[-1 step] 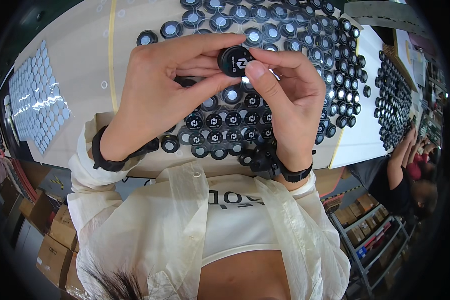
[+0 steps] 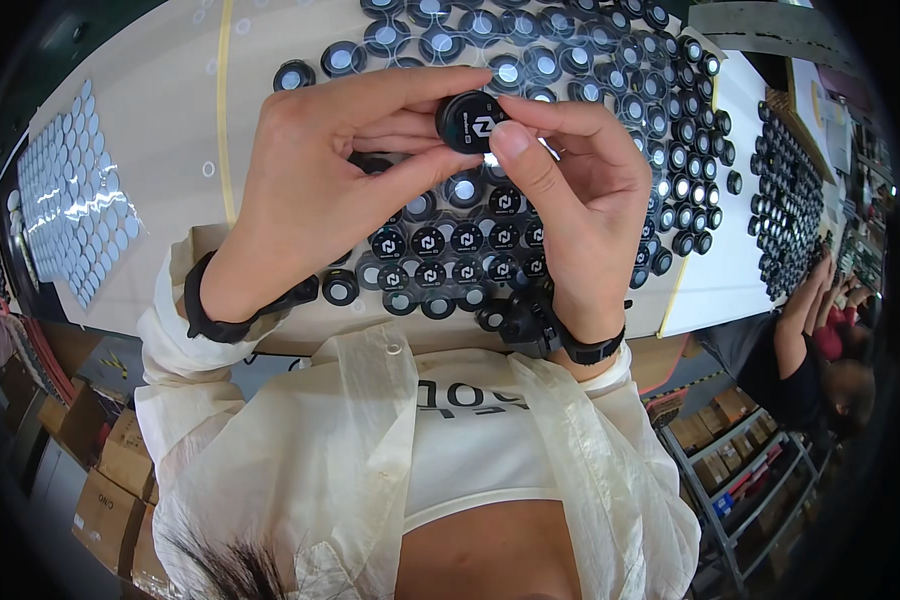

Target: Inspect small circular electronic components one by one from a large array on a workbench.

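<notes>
Above the table, a small round black disc with a white printed mark is held between my two hands. My left hand is closed on its left side, with a finger along the top and the thumb below. From the right, my right hand pinches its edge, the thumb overlapping the printed face. Below and behind my hands lie many similar black discs, some with white marks and others with pale round centres. Clear round film pieces appear to lie over some of them. My fingers hide part of the group.
A clear sheet of pale round stickers lies on the table's left. More black discs stand at the far right, where another person works. Cardboard boxes sit at lower left, and a metal rack at lower right.
</notes>
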{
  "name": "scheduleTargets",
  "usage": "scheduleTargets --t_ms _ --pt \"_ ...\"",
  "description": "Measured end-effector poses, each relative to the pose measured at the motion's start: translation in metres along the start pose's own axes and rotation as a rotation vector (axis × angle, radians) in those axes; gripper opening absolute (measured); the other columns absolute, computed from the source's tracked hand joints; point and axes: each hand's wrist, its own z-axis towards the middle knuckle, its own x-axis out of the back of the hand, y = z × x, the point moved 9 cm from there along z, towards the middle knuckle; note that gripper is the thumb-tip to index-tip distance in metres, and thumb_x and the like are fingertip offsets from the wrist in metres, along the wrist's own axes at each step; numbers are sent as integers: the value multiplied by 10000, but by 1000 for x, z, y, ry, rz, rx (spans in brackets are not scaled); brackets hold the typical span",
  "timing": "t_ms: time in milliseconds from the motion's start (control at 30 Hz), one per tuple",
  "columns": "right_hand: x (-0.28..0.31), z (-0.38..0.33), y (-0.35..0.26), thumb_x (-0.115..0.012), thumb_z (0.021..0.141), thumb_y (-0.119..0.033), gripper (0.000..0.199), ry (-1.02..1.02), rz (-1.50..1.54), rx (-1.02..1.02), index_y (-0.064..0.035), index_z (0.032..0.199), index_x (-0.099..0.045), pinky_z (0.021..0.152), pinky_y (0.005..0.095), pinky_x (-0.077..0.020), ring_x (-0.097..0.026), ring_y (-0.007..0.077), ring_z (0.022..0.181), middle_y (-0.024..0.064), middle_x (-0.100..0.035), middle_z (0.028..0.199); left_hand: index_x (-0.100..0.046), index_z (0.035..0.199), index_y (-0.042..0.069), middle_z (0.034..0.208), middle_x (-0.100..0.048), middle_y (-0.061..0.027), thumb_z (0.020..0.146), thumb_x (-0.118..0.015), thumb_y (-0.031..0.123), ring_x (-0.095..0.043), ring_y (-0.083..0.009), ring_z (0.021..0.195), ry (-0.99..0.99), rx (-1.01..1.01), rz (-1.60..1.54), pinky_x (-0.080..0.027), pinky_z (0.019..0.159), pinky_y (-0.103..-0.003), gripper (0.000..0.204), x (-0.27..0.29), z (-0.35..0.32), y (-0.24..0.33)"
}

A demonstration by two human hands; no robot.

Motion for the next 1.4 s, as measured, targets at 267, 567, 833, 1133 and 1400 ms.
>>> scheduleTargets --t_ms 267,567,833,1133,1400 --pt "0 0 1 -757 861 18 203 10 -16 3 47 1053 -698 887 292 -552 -691 152 933 110 -725 1000 -655 1264 -24 1058 -738 -132 802 -760 -85 -730 -152 922 16 -6 35 -585 821 -248 477 1 0 2" --pt "1 0 4 -768 848 10 167 20 -75 21 36 1007 -725 865 279 -544 -690 140 916 96 -737 980 -674 1267 23 1023 -740 -90 793 -762 -87 -725 -125 892 24 -13 87 -580 806 -233 494 -1 -1 -1" --pt "-3 0 -16 -788 806 -39 154 63 -517 308 -17 956 -766 716 286 -514 -669 188 795 105 -728 922 -694 1267 88 977 -729 -67 809 -762 -40 -710 -86 869 -7 24 125 -554 761 -204 480 -1 4 -9" --pt "-13 3 1 -606 937 -43 324 -70 -499 256 1 1257 -632 827 339 -520 -670 291 922 168 -682 1016 -655 1296 50 1073 -719 -112 871 -736 54 -716 -170 904 -83 -196 429 -550 812 -289 433 39 54 -19" --pt "-26 -4 -7 -727 804 -27 153 -258 -858 231 -25 949 -675 757 403 -499 -605 327 841 124 -632 887 -681 1126 -71 1037 -699 -260 906 -648 197 -663 -439 963 23 -155 1121 -529 892 -438 347 127 172 -23"
